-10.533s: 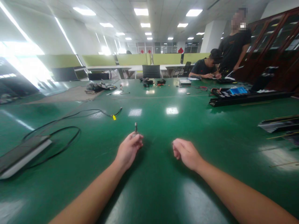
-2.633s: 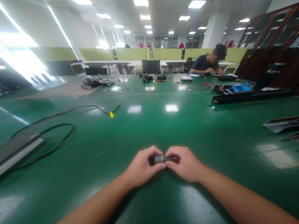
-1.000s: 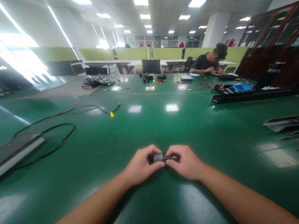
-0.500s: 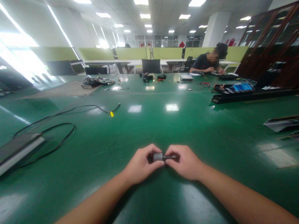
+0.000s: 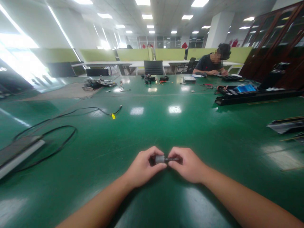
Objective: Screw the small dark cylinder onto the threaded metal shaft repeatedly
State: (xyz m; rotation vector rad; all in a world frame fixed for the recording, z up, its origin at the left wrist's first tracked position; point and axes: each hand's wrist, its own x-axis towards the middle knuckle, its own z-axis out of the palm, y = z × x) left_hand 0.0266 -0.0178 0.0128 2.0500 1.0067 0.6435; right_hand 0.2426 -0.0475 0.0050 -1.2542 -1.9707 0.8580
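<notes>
A grey metal cylinder with a thin dark shaft (image 5: 160,159) is held above the green glossy table (image 5: 142,133): its thick body is pinched by the left hand's (image 5: 143,167) fingers, its shaft by the right hand's (image 5: 190,164). Beyond the cylinder, to the left, a yellow-tagged black cable (image 5: 95,108) is seen.

Open-plan office, green partitions (image 5: 169,54) behind white desks (image 5: 137,64), black office chair (image 5: 153,67), ceiling light panels (image 5: 147,16)

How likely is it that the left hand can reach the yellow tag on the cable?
Probably yes: the left hand holds the grey cylinder, but nothing visible stands between that hand and the yellow tag.
</notes>
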